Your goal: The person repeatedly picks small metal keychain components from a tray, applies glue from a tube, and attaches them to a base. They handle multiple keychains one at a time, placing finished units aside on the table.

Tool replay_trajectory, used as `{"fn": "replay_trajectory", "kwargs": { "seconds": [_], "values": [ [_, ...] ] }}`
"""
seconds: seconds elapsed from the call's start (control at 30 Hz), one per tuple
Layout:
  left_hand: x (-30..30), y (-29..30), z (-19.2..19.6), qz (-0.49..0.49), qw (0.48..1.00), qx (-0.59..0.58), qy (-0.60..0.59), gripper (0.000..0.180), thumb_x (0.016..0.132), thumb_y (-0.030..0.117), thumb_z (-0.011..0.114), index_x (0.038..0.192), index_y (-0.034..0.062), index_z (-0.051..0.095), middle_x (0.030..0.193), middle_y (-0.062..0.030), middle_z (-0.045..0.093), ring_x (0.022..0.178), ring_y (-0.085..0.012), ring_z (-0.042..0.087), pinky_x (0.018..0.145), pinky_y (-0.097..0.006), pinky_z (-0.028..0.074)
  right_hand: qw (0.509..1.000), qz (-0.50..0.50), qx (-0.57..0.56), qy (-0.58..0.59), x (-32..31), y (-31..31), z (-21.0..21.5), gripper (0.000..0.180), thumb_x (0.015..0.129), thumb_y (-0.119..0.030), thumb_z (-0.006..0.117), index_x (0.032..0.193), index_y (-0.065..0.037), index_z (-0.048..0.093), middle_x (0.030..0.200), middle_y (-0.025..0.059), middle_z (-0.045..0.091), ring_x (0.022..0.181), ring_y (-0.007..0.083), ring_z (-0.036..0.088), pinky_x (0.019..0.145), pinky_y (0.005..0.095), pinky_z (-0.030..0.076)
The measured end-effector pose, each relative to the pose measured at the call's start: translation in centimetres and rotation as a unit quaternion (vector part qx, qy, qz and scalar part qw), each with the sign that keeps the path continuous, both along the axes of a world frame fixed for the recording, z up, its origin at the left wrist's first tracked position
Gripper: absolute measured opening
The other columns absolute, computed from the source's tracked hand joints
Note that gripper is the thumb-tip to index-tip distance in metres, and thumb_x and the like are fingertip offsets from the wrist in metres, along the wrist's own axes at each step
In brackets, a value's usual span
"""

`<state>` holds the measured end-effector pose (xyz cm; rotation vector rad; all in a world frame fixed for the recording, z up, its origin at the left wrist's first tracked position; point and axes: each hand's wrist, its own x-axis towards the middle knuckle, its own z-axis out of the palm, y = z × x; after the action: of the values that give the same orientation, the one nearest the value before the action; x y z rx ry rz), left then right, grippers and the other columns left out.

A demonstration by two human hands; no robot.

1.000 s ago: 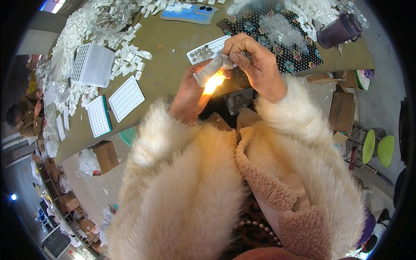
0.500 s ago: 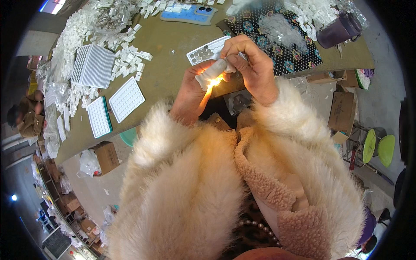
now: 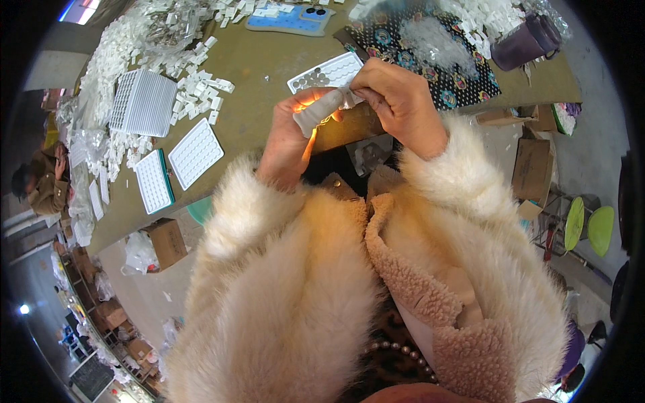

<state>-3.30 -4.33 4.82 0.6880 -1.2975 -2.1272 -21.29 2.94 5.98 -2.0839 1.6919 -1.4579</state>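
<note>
My left hand [image 3: 283, 140] is closed around a pale, tube-shaped piece [image 3: 316, 114], tilted up to the right. Warm yellow-orange light glows beneath it and on my palm; its source is mostly hidden. My right hand [image 3: 403, 102] is closed too, its thumb and fingers pinching at the tube's upper right end. Whether a separate small part sits in that pinch is hidden. Just beyond my hands lies a white tray [image 3: 344, 66] with round silver discs [image 3: 312, 78] in it.
Heaps of small white pieces [image 3: 201, 94] and stacked white trays [image 3: 144, 101] cover the table's left. A blue phone [image 3: 289, 20] lies at the back, a dark bottle [image 3: 526, 43] on the right beside patterned cloth [image 3: 457, 80]. A cardboard box [image 3: 166, 243] stands below; another person [image 3: 46, 181] sits far left.
The bright glow at the tube has dimmed and spread less. My left hand has shifted slightly left with the tube, and my right hand has moved a little right, still pinching near its end.
</note>
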Motion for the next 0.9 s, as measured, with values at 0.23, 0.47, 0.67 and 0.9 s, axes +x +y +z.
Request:
{"fn": "replay_trajectory", "kwargs": {
  "seconds": [0.23,0.47,0.67,0.9],
  "values": [
    [-0.8,0.7,0.3,0.065,0.99,-0.103,-0.075,0.022,0.092,0.02,0.073,0.097,-0.0013,0.074,0.083,-0.0008,0.069,0.077,-0.0092,0.059,0.073,-0.026,0.047,0.978,-0.085,-0.024,0.187,0.6,0.1,0.1,0.008,0.075,-0.004,0.064,0.083,-0.008,0.062,0.075,0.0077,0.056,0.07,0.0297,0.06,0.063,0.039,0.049],
    [-0.7,0.0,-0.2,0.054,0.997,-0.052,-0.001,0.024,0.093,0.022,0.071,0.101,-0.0014,0.073,0.086,-0.0031,0.068,0.078,-0.0112,0.059,0.074,-0.027,0.046,0.999,-0.008,-0.029,-0.016,0.9,-0.2,0.0,0.01,0.081,0.003,0.066,0.088,-0.002,0.063,0.081,0.0077,0.063,0.074,0.0233,0.064,0.069,0.0348,0.052],
    [0.0,0.1,0.2,0.021,0.999,-0.019,0.014,0.032,0.096,0.03,0.067,0.101,-0.0013,0.071,0.092,-0.0041,0.067,0.084,-0.0109,0.057,0.079,-0.026,0.044,0.97,0.059,0.056,-0.231,0.8,0.0,0.0,0.011,0.085,0.011,0.065,0.093,0.003,0.062,0.083,0.0068,0.06,0.076,0.0142,0.059,0.072,0.0268,0.049],
    [0.1,-0.1,-0.3,0.013,0.999,-0.046,-0.01,0.029,0.097,0.024,0.065,0.101,-0.0035,0.071,0.092,-0.0054,0.068,0.084,-0.0117,0.059,0.081,-0.027,0.045,0.991,0.044,0.04,-0.122,0.5,-0.1,-0.1,0.013,0.084,0.011,0.063,0.092,0.002,0.059,0.084,0.0075,0.059,0.072,0.0161,0.056,0.064,0.0261,0.045]
  ]
}}
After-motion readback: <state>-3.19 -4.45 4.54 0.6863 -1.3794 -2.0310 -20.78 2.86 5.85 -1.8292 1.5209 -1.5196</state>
